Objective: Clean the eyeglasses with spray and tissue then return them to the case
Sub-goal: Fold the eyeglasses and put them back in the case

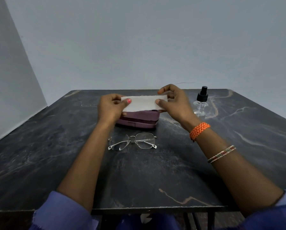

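both hands, left hand [110,107] and right hand [173,103], are pinching the tissue [143,103] taut; i'm seeing the eyeglasses [132,141] lying crosswise nearer me, roughly midway between them.

1. Table [56,146]: 1, dark marbled top; everything below placed relative to it.
2. Glasses [132,141]: 1 pr, on table, mid, near side of the case.
3. Case [139,121]: 1, purple, on table, toward far edge.
4. Spray bottle [200,103]: 1, clear w/ black top, on table, far right.
5. Tissue [143,103]: 1 sheet, above table, over the case.
6. Hands: 2, left hand [110,107] & right hand [173,102], both above table.
7. Bangles [221,154]: 2, thin, above table, right side.
8. Orange wristband [199,131]: 1, above table, right side.
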